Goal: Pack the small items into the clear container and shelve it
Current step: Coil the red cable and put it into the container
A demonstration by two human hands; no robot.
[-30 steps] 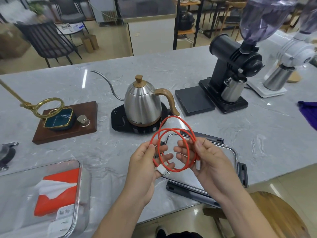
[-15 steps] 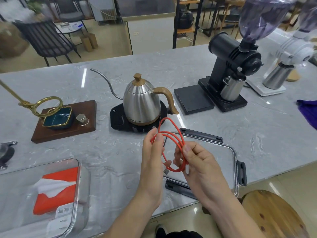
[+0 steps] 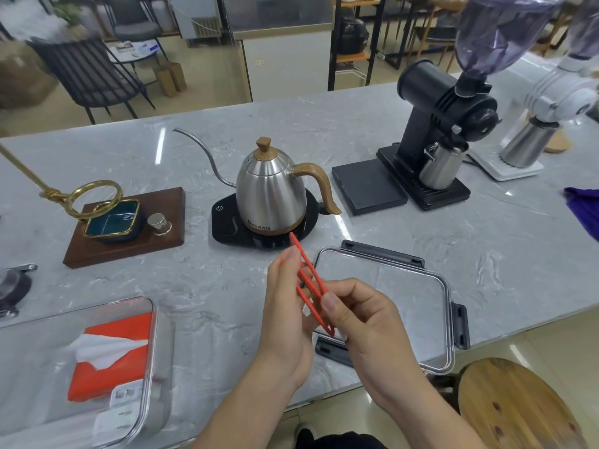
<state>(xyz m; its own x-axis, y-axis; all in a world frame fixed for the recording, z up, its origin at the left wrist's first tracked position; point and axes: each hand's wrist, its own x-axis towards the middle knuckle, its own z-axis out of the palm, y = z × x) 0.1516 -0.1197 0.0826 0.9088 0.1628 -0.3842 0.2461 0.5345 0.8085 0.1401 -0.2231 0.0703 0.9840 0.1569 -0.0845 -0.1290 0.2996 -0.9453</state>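
A coiled orange cable stands edge-on between my two hands, above the counter's front edge. My left hand holds the coil's left side with its fingers upright. My right hand pinches the lower end of the coil. The clear container sits at the lower left and holds an orange-and-white packet and a small white item. Its clear lid with dark clips lies flat under my right hand.
A steel gooseneck kettle on a black base stands just behind my hands. A wooden tray with a brass ring stand is at left. A black grinder and a white grinder stand at right. A wooden stool is below right.
The cable loop has turned from face-on to edge-on and flattened into a narrow coil. My hands have drawn closer together around it.
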